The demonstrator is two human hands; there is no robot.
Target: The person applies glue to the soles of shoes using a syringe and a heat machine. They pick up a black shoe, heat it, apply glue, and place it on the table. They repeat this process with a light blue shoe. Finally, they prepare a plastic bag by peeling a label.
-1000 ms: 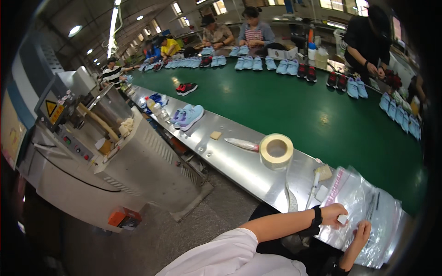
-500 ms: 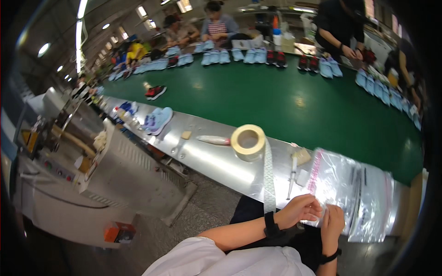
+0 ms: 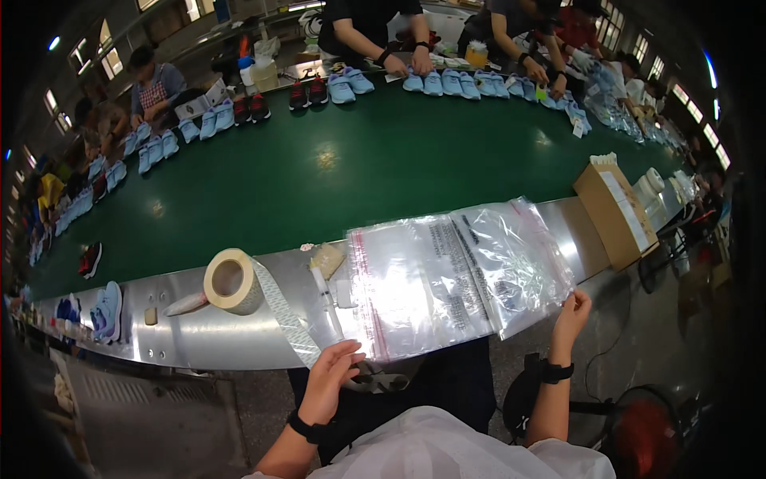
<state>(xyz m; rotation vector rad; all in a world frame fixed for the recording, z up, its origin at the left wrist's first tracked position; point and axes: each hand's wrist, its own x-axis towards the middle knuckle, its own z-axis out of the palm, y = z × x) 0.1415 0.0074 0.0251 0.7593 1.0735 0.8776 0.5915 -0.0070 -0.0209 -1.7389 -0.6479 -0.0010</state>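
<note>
A person's bare right hand [image 3: 571,313] is touching the right corner of flat, clear plastic bags [image 3: 415,279]; the bare left hand [image 3: 332,369] is hovering beside their pink-striped left edge.

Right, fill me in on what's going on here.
A person's right hand is at the right edge of some clear plastic bags lying on a metal ledge. The left hand is by their lower left corner; whether it touches them is unclear. A pale roll sits to the left, its strip trailing toward that hand. Across the green surface, other people are busy behind shoes.
</note>
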